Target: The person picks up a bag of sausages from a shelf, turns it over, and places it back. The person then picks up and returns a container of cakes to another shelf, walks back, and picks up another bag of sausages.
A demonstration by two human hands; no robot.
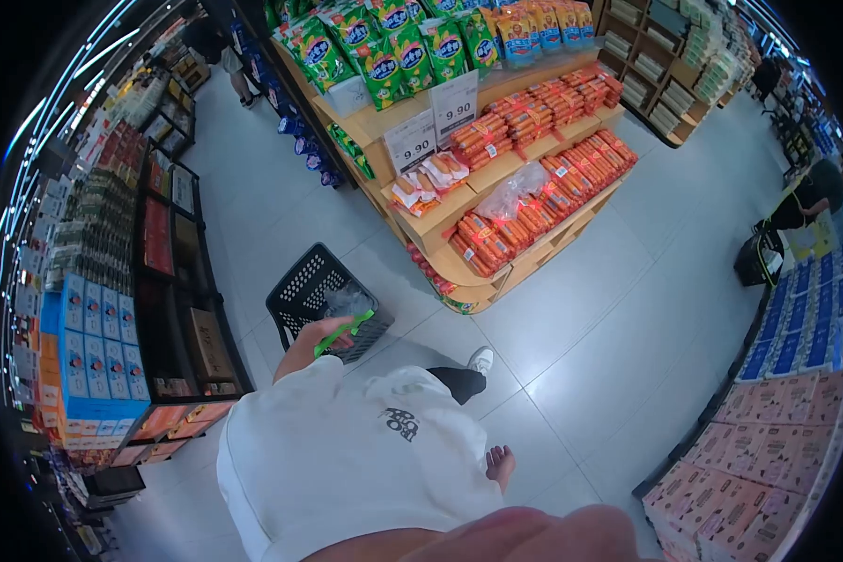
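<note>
My left hand (323, 334) is closed around the green handle (358, 321) of a black shopping basket (292, 292). The basket hangs at my left side, with perforated walls and a clear, crumpled plastic package (348, 302) inside. At my right side hangs my right hand (500, 465), its fingers loosely bent and apart, holding nothing visible. Nearest in front stands a wooden display shelf (478, 292), bearing red-wrapped sausages (571, 183) and green snack bags (398, 58). A clear plastic bag (515, 190) lies over some of the sausages.
Blue-and-white boxes (101, 337) fill a dark shelf on the left. Stacked pink cartons (749, 468) and blue packs (801, 314) line the right. A person with a dark basket (757, 258) stands at far right; another person (217, 51) is at upper left. Grey tiles (571, 375) form the floor.
</note>
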